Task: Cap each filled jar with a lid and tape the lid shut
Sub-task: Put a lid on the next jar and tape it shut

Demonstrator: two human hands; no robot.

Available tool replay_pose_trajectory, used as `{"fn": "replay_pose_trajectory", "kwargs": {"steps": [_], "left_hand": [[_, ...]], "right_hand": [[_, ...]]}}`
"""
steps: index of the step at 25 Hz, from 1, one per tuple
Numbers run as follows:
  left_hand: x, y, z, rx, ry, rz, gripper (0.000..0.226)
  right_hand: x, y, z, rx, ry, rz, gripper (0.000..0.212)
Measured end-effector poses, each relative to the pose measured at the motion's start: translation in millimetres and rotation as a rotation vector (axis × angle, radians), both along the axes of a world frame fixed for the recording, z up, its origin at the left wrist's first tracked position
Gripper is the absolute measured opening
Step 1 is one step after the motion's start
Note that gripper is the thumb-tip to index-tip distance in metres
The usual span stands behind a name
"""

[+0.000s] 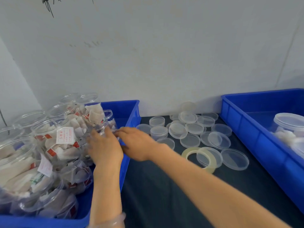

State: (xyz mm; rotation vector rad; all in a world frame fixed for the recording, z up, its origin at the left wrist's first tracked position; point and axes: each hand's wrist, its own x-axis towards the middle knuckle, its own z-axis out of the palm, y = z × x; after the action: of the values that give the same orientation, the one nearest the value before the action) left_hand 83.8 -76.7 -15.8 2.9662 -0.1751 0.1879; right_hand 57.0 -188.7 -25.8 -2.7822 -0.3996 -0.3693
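**Q:** Where are the hands?

**A:** Both meet at the right wall of a blue plastic bin [131, 112], which stands at the left of a dark table [156, 186]. The left hand [105, 146] has its fingers up against a tilted clear plastic jar stuffed with white tea bags [94, 115]. That jar lies on top of a heap of similar filled, open jars [49, 145] inside the bin. The right hand [136, 142] reaches across from the right, with its fingertips at the same jar's mouth. Motion blur hides whether either hand actually grips the jar.

**Q:** And the lids and tape?

**A:** Clear round plastic lids [190, 129] lie scattered on the table to the right of the hands, some of them stacked. A roll of clear tape [186, 153] lies flat just in front of them, with one lid overlapping it. Further right, a second blue plastic bin [246, 129] holds a capped clear jar [288, 122].
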Motion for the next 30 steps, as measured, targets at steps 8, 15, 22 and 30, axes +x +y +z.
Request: {"fn": "replay_pose_trajectory", "kwargs": {"steps": [8, 15, 22, 30], "left_hand": [[14.3, 2.4, -11.7, -0.124, 0.127, 0.093, 0.035], [-24.2, -12.3, 19.7, -0.453, -0.408, -0.053, 0.032], [-58.1, -45.5, -6.4, -0.407, -0.242, -0.442, 0.030], [-44.0, -51.9, -72.3, -0.777, -0.105, -0.515, 0.033]], "right_hand": [[30.1, 18.1, -15.7, 0.038, 0.113, -0.083, 0.037], [-1.9, 18.6, -9.1, 0.322, -0.316, -0.134, 0.051], [-58.1, -31.8, -43.0, 0.389, -0.592, -0.435, 0.043], [-93.8, -67.9, -102.5, 0.460, -0.409, -0.589, 0.079]]}}
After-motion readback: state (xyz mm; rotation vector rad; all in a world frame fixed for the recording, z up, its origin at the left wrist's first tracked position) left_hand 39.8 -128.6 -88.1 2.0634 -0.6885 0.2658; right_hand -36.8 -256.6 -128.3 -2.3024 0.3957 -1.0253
